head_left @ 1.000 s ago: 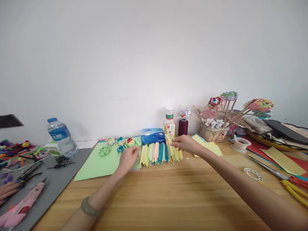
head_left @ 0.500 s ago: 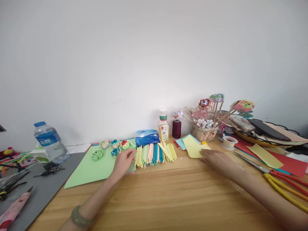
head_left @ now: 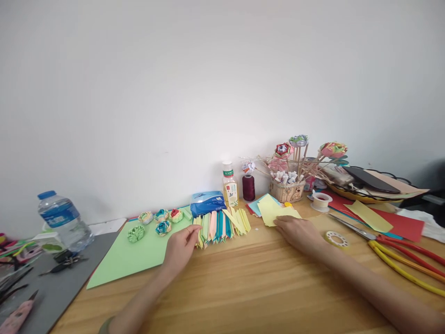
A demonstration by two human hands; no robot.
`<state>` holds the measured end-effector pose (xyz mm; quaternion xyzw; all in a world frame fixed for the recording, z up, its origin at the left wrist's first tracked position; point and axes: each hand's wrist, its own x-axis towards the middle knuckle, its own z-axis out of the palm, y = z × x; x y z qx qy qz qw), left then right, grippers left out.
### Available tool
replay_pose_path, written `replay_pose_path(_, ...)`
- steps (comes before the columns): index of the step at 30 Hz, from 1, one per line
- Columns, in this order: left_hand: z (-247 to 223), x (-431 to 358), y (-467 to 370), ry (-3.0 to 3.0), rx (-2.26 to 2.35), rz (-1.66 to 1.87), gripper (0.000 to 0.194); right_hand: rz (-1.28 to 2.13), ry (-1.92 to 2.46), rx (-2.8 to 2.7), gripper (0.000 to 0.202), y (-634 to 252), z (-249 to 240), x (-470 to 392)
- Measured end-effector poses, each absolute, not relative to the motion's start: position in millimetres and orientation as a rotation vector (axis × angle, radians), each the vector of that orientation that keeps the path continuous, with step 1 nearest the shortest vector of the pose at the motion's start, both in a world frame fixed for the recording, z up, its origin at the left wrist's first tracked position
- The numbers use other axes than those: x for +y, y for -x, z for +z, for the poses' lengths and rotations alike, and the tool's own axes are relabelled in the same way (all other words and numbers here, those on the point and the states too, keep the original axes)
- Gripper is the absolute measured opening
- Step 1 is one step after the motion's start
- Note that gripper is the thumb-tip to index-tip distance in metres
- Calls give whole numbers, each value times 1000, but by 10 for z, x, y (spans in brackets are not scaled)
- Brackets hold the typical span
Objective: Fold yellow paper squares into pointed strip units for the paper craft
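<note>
My left hand is closed in a pinch at the left end of a row of folded paper strips in yellow, green, pink and blue. What its fingertips hold, if anything, is too small to make out. My right hand is palm down, with its fingers together at the lower edge of some yellow paper; its thumb is hidden. Blue and red sheets lie beneath that paper. Left of my left hand, several folded paper flowers sit on a large green sheet.
Behind the strips stand a blue tissue pack, a small bottle and a dark red thread spool. A basket holds paper flowers on sticks. Tape and long-handled scissors lie right. A water bottle stands left.
The view has shifted, so most things sit further left. My left hand has come closer to the strips' left end. The yellow tape roll beside my right forearm now shows fully.
</note>
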<state>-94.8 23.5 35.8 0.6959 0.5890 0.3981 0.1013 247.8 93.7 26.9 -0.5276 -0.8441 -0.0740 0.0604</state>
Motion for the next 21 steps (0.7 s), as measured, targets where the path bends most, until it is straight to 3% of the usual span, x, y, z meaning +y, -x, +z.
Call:
replay_pose_path(4,369,119,796,-2307,1540,1190,29,-155,1633,-2491,32,-2496,249,940)
replay_pose_path(11,325,-54,423,-3022,979,1044,30,-108,1635,-2461,22,-2499,280,930)
replay_pose_path(16,317,-140,278,-3155,750,897,31,-146,1460,-2502,34,-2536,313,775)
replay_pose_path(19,344,-202,238,-3209,737,1001,25,-185,1185,-2589,32,-2524,329,552)
replay_pose_path(21,341,-246,220,-3262,863,1029,31,-225,787,-2664,32,-2483,342,371)
